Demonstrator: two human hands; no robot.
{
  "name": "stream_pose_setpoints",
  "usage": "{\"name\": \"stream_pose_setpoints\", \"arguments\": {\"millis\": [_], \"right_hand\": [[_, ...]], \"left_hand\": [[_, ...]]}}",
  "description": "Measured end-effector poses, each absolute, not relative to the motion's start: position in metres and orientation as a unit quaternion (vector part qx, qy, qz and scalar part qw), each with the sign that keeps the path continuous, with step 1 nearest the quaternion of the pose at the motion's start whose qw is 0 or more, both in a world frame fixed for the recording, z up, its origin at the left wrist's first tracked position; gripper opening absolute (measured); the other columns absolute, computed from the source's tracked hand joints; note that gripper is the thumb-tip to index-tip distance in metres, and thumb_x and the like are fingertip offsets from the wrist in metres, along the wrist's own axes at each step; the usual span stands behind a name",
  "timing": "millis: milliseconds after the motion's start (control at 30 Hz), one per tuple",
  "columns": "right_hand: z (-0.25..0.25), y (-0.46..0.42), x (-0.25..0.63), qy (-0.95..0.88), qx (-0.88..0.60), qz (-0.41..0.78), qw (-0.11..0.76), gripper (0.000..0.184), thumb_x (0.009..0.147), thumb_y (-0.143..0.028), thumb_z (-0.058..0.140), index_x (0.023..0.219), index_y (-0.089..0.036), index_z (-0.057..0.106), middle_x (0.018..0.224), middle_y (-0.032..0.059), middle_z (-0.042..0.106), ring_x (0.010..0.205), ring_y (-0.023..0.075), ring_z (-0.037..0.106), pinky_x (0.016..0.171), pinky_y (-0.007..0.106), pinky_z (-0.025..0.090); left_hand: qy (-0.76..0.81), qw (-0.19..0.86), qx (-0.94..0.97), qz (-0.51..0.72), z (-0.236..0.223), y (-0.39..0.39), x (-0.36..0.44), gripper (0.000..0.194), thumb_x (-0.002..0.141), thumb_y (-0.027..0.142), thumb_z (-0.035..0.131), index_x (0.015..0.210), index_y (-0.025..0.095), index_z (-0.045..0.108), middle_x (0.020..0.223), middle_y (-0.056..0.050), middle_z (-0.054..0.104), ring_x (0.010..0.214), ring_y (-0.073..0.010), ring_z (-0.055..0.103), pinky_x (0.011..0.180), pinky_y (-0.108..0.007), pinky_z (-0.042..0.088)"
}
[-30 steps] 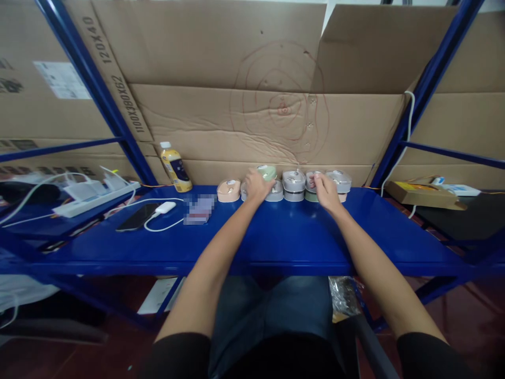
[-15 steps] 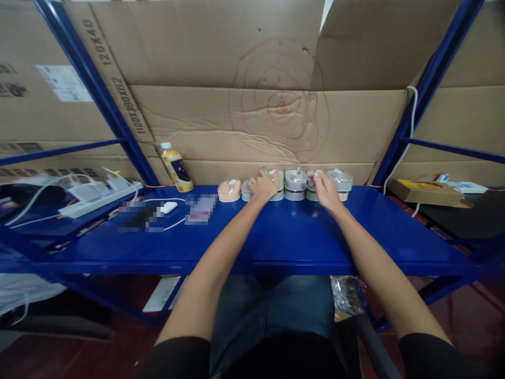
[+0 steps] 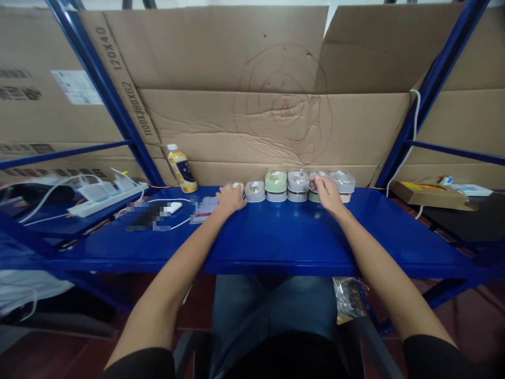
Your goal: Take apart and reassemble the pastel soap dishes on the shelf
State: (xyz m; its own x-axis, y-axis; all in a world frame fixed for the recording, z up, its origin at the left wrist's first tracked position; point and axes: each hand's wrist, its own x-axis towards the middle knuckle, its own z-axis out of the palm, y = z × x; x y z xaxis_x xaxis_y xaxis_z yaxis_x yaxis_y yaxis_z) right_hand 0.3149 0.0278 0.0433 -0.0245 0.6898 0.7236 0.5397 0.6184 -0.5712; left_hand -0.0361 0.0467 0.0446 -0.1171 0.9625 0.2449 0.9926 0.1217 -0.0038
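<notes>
While both arms stretch forward over the blue shelf (image 3: pixel 276 242), the left hand (image 3: pixel 231 199) lies on top of a peach-coloured case (image 3: pixel 235 186) at the left end of a row of small lidded cases set against the cardboard back wall (image 3: pixel 244 121). Its fingers curl down over that case and cover most of it, so whether they actually clasp it cannot be told. Just to the right stands a grey case (image 3: pixel 255 190), touching or nearly touching the hand, then a two-high stack with a green case on top (image 3: pixel 275 181), then a grey stack (image 3: pixel 299 182). The right hand (image 3: pixel 327 193) rests against the next stack (image 3: pixel 315 185), fingertips on its upper case, loosely bent rather than closed around it; how firmly it grips is unclear. Beyond it another grey-lidded case (image 3: pixel 344 181) ends the row, close beside the hand.

Left of the row, a yellow bottle with a white cap (image 3: pixel 182 169) stands upright against the cardboard. A white charger and its cable (image 3: pixel 173 208) lie near a blurred patch on the shelf, and a small blurred card (image 3: pixel 203 209) sits just beside the left wrist. Farther left, a white power strip (image 3: pixel 104 190) lies on the neighbouring shelf. On the right, past the blue upright (image 3: pixel 398 152), a flat brown box (image 3: pixel 426 192) rests on a dark surface. Nothing lies between the hands and the cases.
</notes>
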Motion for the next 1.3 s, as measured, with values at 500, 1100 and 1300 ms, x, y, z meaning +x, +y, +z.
{"name": "stream_pose_setpoints", "arguments": {"millis": [500, 1100, 1300], "right_hand": [[0.035, -0.013, 0.265, -0.895, -0.298, 0.141, 0.301, 0.105, 0.062, -0.066, 0.094, 0.153, -0.029, 0.055, 0.161, 0.015, 0.049, 0.146, 0.0397, 0.051, 0.119, 0.059, 0.044], [0.056, 0.005, 0.316, -0.796, -0.389, 0.255, 0.388, 0.049, 0.088, -0.059, 0.074, 0.125, -0.027, 0.07, 0.127, 0.0072, 0.074, 0.112, 0.0294, 0.072, 0.103, 0.054, 0.058], [0.051, 0.012, 0.318, -0.763, -0.451, 0.177, 0.427, 0.052, 0.086, -0.06, 0.076, 0.123, -0.024, 0.071, 0.124, 0.0101, 0.075, 0.112, 0.0318, 0.071, 0.105, 0.057, 0.055]], "left_hand": [[-0.464, 0.037, -0.856, -0.226, 0.03, -0.098, 0.007, 0.038, 0.092, 0.035, 0.066, 0.126, 0.02, 0.059, 0.135, -0.021, 0.06, 0.127, -0.0426, 0.057, 0.107, -0.061, 0.049], [-0.32, -0.141, -0.898, -0.268, 0.017, -0.037, 0.004, 0.065, 0.088, 0.051, 0.076, 0.146, 0.024, 0.064, 0.152, -0.015, 0.055, 0.143, -0.0351, 0.053, 0.123, -0.054, 0.041], [-0.338, -0.097, -0.901, -0.254, 0.02, -0.042, 0.0, 0.045, 0.105, 0.049, 0.052, 0.138, 0.026, 0.072, 0.153, -0.012, 0.054, 0.151, -0.0343, 0.042, 0.129, -0.055, 0.032]]}}
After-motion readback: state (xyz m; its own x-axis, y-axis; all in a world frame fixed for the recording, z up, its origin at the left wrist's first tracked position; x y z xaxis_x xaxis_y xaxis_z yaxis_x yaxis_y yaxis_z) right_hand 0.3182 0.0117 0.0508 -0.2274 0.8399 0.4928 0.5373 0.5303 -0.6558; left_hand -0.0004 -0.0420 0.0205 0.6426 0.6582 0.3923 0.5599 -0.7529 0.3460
